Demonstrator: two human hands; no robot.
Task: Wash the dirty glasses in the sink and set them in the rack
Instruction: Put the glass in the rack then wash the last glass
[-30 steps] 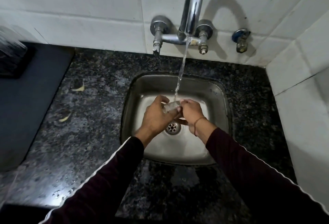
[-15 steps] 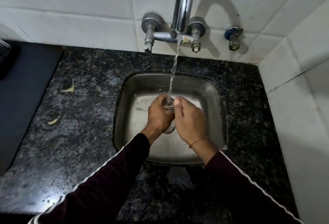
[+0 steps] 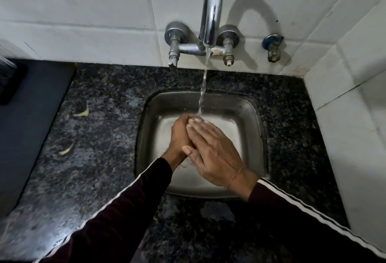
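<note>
1. Right hand point(image 3: 217, 158): fingers point(image 3: 200, 131) straight and laid flat, close together, pressed over the left hand; thumb point(image 3: 188, 151) points toward the left wrist. Thin cord bracelet point(image 3: 237, 176) on the right wrist.
2. Left hand point(image 3: 180, 135): fingers curled, back of hand up, mostly covered by the right palm. What they curl round is hidden; cannot tell for sure whether they hold anything.
3. Clear drinking glass point(image 3: 196, 119): only a blurred, glinting bit shows at the fingertips, between the two hands, right where the water lands. Its pose cannot be told. It sits above the basin, not in any rack.
4. Thin stream of water point(image 3: 203, 89) falls from the chrome wall-mounted tap with tall curved spout point(image 3: 211, 11) onto the top of the joined hands.
5. Square stainless steel sink point(image 3: 246, 112) lies under the hands; wet floor, small splashes on the back wall.
6. Dark maroon sleeves with white piping point(image 3: 117, 216) run from both wrists to the lower edge of view.
7. Black speckled granite bench point(image 3: 100, 158) surrounds the sink; two pale yellow scraps point(image 3: 82, 112) lie on it left of the basin, well apart from the hands.
8. Dark grey mat point(image 3: 27, 126) at far left on the bench.
9. White tiled wall point(image 3: 83, 22) behind; small blue-handled valve point(image 3: 272, 47) right of the tap.
</note>
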